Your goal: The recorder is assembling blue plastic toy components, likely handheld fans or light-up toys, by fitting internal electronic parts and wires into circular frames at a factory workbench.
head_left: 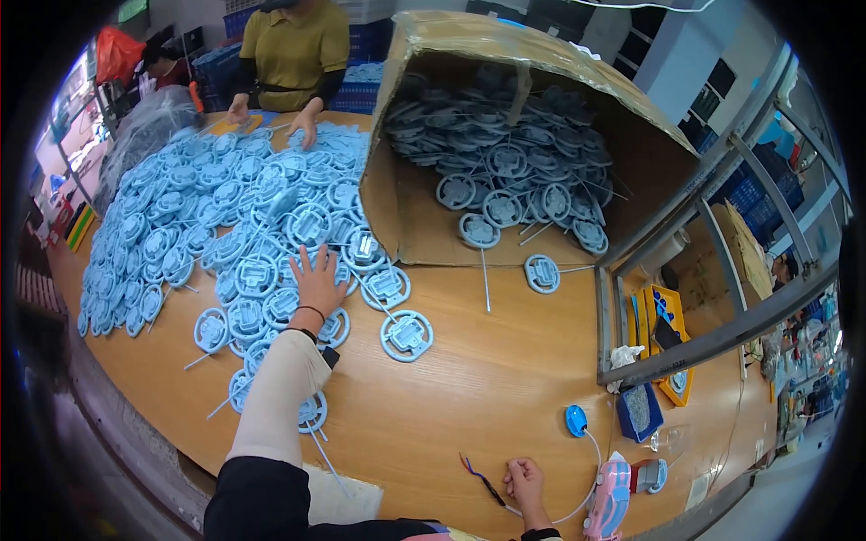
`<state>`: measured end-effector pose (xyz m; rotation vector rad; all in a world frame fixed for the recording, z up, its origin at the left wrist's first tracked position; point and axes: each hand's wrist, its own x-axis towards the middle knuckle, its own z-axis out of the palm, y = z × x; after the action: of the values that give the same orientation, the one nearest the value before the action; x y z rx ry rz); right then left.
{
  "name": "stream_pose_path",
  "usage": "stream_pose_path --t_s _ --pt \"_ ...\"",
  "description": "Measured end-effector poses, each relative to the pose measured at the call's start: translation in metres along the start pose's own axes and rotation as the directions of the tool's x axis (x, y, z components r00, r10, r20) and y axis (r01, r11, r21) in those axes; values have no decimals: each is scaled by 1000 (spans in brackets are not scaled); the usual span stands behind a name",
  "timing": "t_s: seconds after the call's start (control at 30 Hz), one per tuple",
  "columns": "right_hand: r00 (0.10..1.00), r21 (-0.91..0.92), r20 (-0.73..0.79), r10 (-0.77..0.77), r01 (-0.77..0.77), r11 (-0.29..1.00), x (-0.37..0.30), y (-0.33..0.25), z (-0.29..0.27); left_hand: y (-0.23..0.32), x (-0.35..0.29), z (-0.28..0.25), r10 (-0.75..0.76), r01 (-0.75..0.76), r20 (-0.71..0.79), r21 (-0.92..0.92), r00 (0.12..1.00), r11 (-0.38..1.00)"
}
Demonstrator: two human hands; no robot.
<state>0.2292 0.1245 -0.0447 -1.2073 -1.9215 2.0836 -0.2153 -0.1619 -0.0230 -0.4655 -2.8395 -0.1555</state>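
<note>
My left hand (317, 281) reaches out with fingers spread, lying on a spread of light-blue round plastic parts shaped like small steering wheels (256, 277). More of these wheels surround it, and one wheel (406, 335) lies just to its right. My right hand (523, 478) rests at the near edge with its fingers curled closed; what is in them, if anything, is hidden. Beside it lies a dark cable end with bare red and blue wires (483, 478). A white cable (594, 469) runs past that wrist up to a blue round piece (575, 419). Right of this hand stands a pink toy car (612, 496).
A large cardboard box (433, 252) on its side holds many more wheels. To the right rise a metal frame (667, 363), a blue bin (640, 412) and a yellow tray (677, 383). Across the wooden table (487, 379), a co-worker (293, 54) has both hands at the pile.
</note>
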Motion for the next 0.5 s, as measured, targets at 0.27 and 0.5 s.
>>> stream_pose_path --t_s 0.27,0.5 --pt "999 -28 -31 42 -43 999 2 -2 -12 146 -54 -25 639 -633 -164 -455 751 627" --pt "994 -20 56 92 -91 996 8 10 -6 77 -69 3 647 -628 -45 -303 761 717"
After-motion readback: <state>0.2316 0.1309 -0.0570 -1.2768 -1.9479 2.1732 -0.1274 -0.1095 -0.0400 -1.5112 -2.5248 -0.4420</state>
